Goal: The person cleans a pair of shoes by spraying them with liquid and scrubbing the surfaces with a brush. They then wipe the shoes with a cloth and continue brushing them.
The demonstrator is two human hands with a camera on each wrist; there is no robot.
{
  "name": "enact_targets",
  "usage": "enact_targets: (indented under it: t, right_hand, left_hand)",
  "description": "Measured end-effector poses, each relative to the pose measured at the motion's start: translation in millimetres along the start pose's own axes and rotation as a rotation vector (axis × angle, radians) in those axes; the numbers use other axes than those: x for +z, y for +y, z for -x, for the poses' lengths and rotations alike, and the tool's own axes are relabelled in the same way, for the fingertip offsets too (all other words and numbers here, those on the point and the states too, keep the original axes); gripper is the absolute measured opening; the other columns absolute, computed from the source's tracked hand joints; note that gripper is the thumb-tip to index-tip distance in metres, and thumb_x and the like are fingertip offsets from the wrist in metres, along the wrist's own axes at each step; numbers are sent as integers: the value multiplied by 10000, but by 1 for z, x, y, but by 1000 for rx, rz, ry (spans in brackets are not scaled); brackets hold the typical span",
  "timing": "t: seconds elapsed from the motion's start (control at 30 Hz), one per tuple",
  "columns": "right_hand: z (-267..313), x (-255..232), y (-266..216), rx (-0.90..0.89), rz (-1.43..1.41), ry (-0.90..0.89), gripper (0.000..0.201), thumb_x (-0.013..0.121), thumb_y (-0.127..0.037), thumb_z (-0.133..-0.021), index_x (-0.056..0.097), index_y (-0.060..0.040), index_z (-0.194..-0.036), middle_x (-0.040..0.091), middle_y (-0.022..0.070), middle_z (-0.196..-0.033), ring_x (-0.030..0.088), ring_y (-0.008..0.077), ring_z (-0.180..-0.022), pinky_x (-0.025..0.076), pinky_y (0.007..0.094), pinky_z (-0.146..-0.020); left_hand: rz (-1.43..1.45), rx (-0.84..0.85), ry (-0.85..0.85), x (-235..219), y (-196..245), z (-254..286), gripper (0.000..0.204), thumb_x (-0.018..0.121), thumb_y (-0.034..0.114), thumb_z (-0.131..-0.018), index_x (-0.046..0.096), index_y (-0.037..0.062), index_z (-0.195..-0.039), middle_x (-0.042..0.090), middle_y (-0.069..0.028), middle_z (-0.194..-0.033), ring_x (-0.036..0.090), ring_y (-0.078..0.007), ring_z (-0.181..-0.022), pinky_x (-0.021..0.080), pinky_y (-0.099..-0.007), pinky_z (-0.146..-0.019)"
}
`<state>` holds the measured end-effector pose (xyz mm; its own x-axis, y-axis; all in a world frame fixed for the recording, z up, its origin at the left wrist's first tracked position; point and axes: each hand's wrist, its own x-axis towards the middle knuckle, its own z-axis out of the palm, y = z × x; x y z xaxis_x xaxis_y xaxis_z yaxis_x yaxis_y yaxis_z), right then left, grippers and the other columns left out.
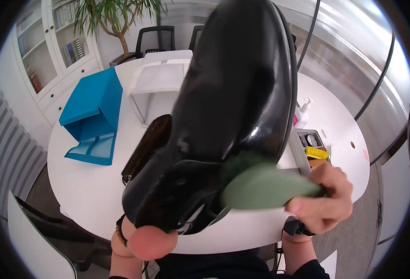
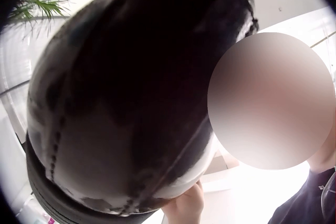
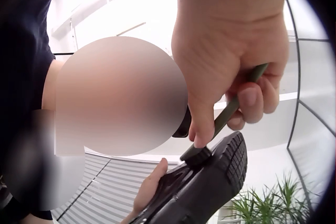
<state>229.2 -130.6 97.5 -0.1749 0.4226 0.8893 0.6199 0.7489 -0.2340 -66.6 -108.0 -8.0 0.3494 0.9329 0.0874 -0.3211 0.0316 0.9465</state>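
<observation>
A glossy black leather shoe [image 1: 233,88] is raised close to the head camera, its toe upward. My left hand [image 1: 153,242] grips it at the lower end, thumb showing and most of the fingers hidden behind it. In the left wrist view, the stitched shoe [image 2: 121,103] fills much of the picture. My right hand [image 1: 328,197] holds a green-handled shoe brush [image 1: 267,188], blurred in the head view. The right wrist view shows the brush's dark bristles [image 3: 197,157] against the shoe's upper, near the ridged sole [image 3: 237,163].
On the white round table [image 1: 89,190] stand an opened blue fabric box [image 1: 93,102] and a white box [image 1: 156,79]. A dark shiny item [image 1: 149,144] lies partly behind the shoe. At right are a tray [image 1: 300,156] with a yellow brush [image 1: 316,153] and a pump bottle [image 1: 302,114].
</observation>
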Motion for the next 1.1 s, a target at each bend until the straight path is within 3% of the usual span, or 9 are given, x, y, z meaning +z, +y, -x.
enact_targets:
  t: [0.13,0.27,0.33,0.47,0.53,0.73,0.93,0.97,1.1]
  right_hand:
    - [7,0,-3,-19,-79,-248,161,837,-427,-688,831,-288,-769,478,-17,-625,441,134,-532,287,275,-509]
    - [6,17,1,33,44,217,207,864,-343,-700,846,-337,-906,400,-74,-598,395,61,-457,248,245,-453]
    - [3,5,-12,82,7,-16,21,822,-300,-789,830,-287,-803,511,-19,-645,466,123,-580,308,281,-527]
    - [1,3,-13,48,-81,-210,132,835,-310,-774,843,-301,-906,492,-34,-642,462,135,-594,313,282,-538]
    - [4,18,-1,-11,149,191,238,791,-359,-798,826,-385,-1032,390,-73,-607,355,73,-442,261,267,-448]
    - [10,-4,-12,70,0,-118,296,802,-359,-768,811,-409,-1060,364,-79,-615,345,82,-481,211,268,-494]
    - [14,-3,-8,-35,186,-46,441,466,-621,-963,819,-375,-1057,369,-68,-637,343,78,-501,225,272,-528]
    - [13,-8,-18,81,72,-108,178,809,-359,-777,822,-330,-952,487,-18,-629,420,133,-536,265,297,-542]
    - [9,2,-19,67,121,-37,134,796,-360,-810,817,-352,-941,495,-15,-630,424,136,-534,279,298,-544]
  left_hand:
    - [-173,119,-67,26,32,-13,533,629,52,-973,468,22,-1480,577,-144,-1428,599,-267,-1277,509,-375,-1073]
    - [-138,107,-72,21,22,3,532,625,54,-976,466,22,-1482,575,-145,-1430,598,-267,-1278,508,-375,-1075]
    - [-110,101,-76,24,25,-5,531,622,55,-977,464,23,-1483,573,-146,-1432,598,-267,-1279,507,-376,-1076]
    - [-57,87,-85,25,30,-15,529,616,57,-981,461,24,-1486,570,-147,-1435,597,-267,-1280,506,-377,-1078]
    - [-30,78,-92,26,24,-5,528,613,59,-983,459,24,-1487,569,-148,-1436,596,-267,-1281,505,-377,-1080]
    - [59,56,-112,17,20,0,526,604,62,-989,454,25,-1491,564,-151,-1441,595,-268,-1283,503,-379,-1083]
    - [144,28,-129,26,20,-13,523,595,66,-994,449,26,-1495,559,-153,-1446,594,-268,-1285,501,-380,-1087]
    - [156,24,-131,23,17,-7,523,594,66,-995,448,26,-1496,559,-153,-1446,594,-268,-1285,500,-380,-1088]
    - [210,4,-141,14,20,-7,521,588,69,-999,445,27,-1498,555,-155,-1450,593,-268,-1286,499,-381,-1090]
